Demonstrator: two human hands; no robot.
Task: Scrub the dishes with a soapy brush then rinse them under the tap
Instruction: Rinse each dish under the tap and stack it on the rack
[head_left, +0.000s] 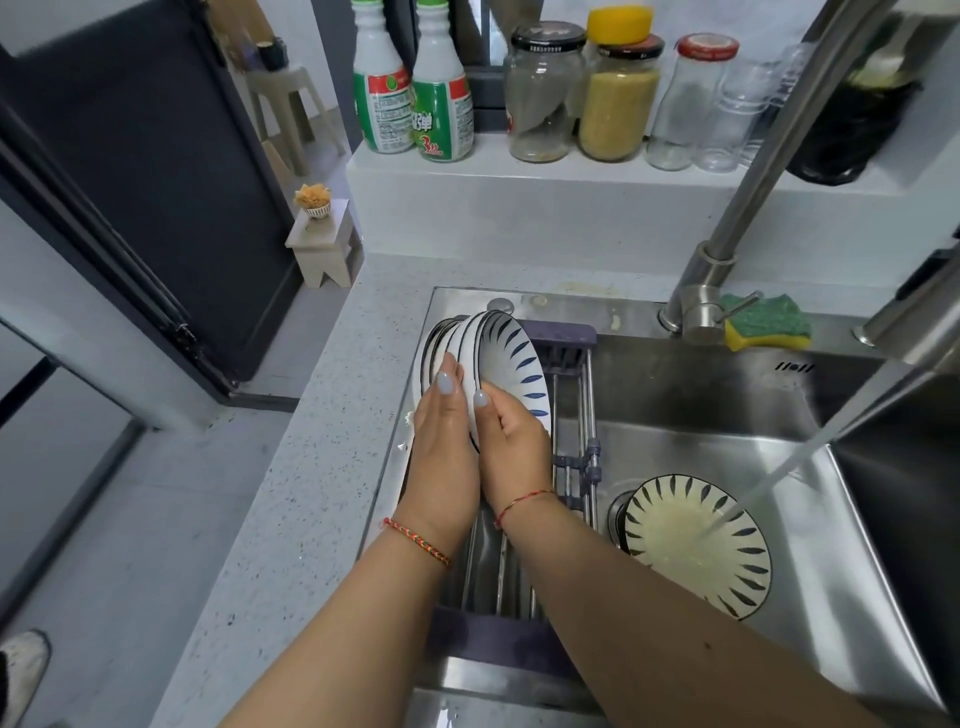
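Several white bowls with blue leaf marks (511, 364) stand on edge in a purple-framed drying rack (574, 364) over the sink's left side. My left hand (441, 457) lies against the left of this stack, thumb up on a rim. My right hand (514, 441) grips the rightmost bowl, thumb on its back. Another patterned bowl (696, 540) sits in the steel sink (852, 571) by the drain, holding cloudy water. Water (769, 478) streams from the tap (753, 171) into it. No brush is in view.
A green and yellow sponge (769, 322) lies behind the tap base. Two green-labelled bottles (415, 88) and several glass jars (618, 98) line the ledge behind the sink. A speckled countertop (291, 467) runs along the left; a small stool (322, 244) stands beyond it.
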